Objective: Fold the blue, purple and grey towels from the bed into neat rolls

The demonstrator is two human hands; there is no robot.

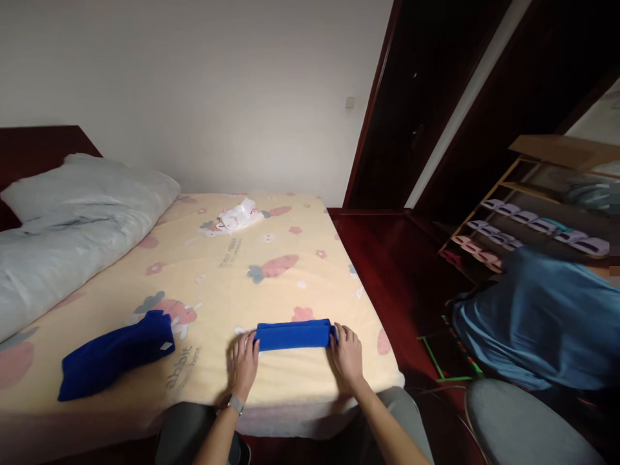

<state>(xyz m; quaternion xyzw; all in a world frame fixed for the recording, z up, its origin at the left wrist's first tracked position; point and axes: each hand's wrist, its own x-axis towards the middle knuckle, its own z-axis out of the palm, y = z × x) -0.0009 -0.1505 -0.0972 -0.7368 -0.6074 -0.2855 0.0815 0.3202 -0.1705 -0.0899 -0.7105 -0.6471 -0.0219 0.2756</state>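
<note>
A blue cloth [293,336], folded into a narrow strip, lies crosswise near the front edge of the bed. My left hand [243,361] grips its left end, thumb and fingers closed at the edge. At the opposite end, my right hand [347,354] has its fingers closed on the cloth's right edge. A second blue cloth piece [116,355] lies apart to the left, slanted on the sheet, with a small white tag at its right end. What kind of items these cloths are, I cannot tell.
The bed's patterned yellow sheet [217,271] lies under both cloths. Farther back sits a crumpled white plastic bag [241,215]. A grey quilt [87,226] is heaped at left. On the right are a shoe rack [504,187], blue draped fabric [542,323] and a round grey seat [527,420].
</note>
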